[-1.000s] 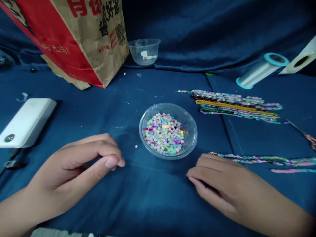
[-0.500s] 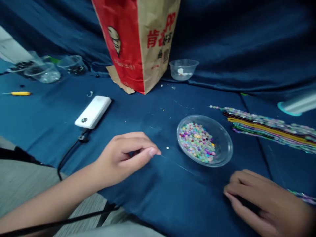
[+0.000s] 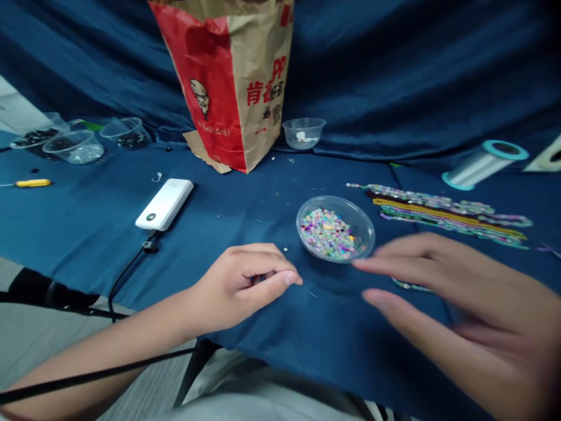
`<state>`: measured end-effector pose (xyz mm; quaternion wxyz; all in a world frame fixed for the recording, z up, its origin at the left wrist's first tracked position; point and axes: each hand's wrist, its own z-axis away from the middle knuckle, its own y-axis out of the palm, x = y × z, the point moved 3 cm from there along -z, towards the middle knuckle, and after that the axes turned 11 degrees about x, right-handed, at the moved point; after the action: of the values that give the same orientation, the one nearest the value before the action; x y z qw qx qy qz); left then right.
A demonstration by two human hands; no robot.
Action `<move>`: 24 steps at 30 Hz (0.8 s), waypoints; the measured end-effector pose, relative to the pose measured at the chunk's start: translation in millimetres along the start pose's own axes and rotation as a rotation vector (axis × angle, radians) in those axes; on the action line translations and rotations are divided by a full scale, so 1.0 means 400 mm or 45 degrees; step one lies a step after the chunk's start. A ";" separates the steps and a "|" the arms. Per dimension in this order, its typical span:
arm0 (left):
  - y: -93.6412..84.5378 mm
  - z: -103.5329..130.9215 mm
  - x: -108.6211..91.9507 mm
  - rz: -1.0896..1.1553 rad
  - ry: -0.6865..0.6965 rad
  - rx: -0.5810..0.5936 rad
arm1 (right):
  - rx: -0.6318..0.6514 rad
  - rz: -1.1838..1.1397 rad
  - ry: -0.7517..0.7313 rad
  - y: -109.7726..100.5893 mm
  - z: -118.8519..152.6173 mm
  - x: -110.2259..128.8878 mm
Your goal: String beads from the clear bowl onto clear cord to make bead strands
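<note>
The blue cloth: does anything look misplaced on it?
A small pale bead-like piece lies loose on the blue cloth, left of the bowl; it looks stray because the mixed beads sit inside the bowl.

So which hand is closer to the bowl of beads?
The right hand is nearer, just at the near rim of the bowl, though touching isn't clear. The left hand is apart, on its near left side.
</note>
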<state>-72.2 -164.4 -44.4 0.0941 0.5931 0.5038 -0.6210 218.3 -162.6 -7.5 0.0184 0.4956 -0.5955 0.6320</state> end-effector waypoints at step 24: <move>0.069 -0.057 -0.004 0.071 0.033 0.209 | -0.144 -0.525 0.280 0.073 -0.064 -0.012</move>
<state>-37.5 -161.4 -52.4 0.0559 0.6206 0.4355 -0.6497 187.3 -148.7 -27.0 0.2394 0.5330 -0.5107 0.6307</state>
